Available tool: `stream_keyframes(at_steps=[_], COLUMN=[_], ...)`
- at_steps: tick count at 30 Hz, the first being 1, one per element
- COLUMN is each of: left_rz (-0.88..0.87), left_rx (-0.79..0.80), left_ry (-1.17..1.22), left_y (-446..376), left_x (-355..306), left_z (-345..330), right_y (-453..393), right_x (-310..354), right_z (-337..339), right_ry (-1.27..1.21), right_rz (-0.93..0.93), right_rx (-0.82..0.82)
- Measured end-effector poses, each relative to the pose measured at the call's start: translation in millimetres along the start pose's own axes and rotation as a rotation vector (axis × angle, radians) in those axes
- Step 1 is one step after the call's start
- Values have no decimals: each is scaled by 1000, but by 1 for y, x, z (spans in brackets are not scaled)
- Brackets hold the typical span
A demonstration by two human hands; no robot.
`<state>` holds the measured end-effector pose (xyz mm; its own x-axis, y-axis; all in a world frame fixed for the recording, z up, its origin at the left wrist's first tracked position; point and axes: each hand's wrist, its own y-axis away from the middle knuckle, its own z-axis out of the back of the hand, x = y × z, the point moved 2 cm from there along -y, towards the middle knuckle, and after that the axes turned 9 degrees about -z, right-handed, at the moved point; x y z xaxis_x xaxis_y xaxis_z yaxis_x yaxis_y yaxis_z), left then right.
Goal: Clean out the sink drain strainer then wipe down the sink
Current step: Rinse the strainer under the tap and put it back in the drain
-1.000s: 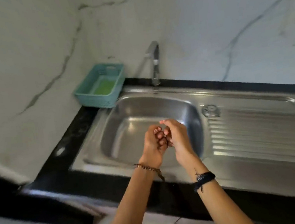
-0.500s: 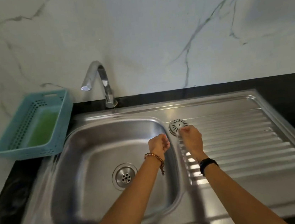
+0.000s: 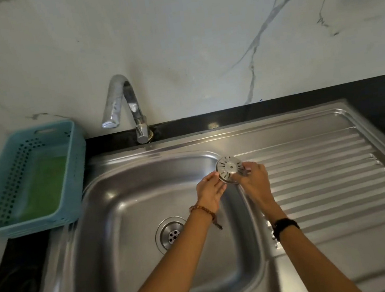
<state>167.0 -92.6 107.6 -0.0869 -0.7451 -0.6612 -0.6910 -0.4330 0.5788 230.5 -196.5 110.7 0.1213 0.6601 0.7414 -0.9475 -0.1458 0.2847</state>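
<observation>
Pinching strainer [image 3: 229, 168] between left hand [image 3: 210, 192], right hand [image 3: 255, 178], above sink [image 3: 125, 202] rim

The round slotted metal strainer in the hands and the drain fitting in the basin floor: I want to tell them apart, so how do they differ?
The round slotted metal strainer is lifted and tilted at the basin's right rim, gripped by the left hand and right hand; the round steel drain fitting sits flat in the basin floor, untouched. The strainer has radial slots; the drain has small round holes. Both are round, shiny metal.
</observation>
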Motion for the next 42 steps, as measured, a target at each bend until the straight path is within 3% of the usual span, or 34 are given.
stream_keyframes(at_steps=[5, 10, 13, 20, 23, 25, 28, 30, 32, 37, 40, 42], left_rz=[-49, -113, -117, -114, -89, -73, -58, -56, -53, -18, 21, 48], left_rx=[-18, -120, -117, -35, -25, -19, -29, -38, -37, -79, -102, -104], left_ry=[144, 114, 99, 49, 45, 53, 36, 20, 6, -88, -101, -59], left_y=[11, 17, 21, 12, 4, 0, -6, -9, -9, -7, -4, -5], left_x=[-28, -70, -88, -109, -110, -110, -107, -103, -97, -77, -67, -64], left_z=[68, 142, 159, 173, 176, 176, 178, 181, 185, 200, 208, 212], right_y=[32, 34, 27, 7, 4, 3, 8, 23, 40, 61, 66, 68], right_x=[28, 118, 164, 196, 196, 193, 172, 142, 102, 59, 66, 78], right_z=[-48, -107, -133, -164, -168, -167, -154, -154, -160, -161, -155, -154], right_ry=[-227, -307, -184, 357, 556, 508, 180, 177, 206, -153, -328, -224], right_rz=[39, 233, 418, 732, 855, 877, 712, 640, 525, 109, 40, 107], right_rx=[76, 154, 122, -227, -211, -115, 17, 10, 123, 380, 472, 490])
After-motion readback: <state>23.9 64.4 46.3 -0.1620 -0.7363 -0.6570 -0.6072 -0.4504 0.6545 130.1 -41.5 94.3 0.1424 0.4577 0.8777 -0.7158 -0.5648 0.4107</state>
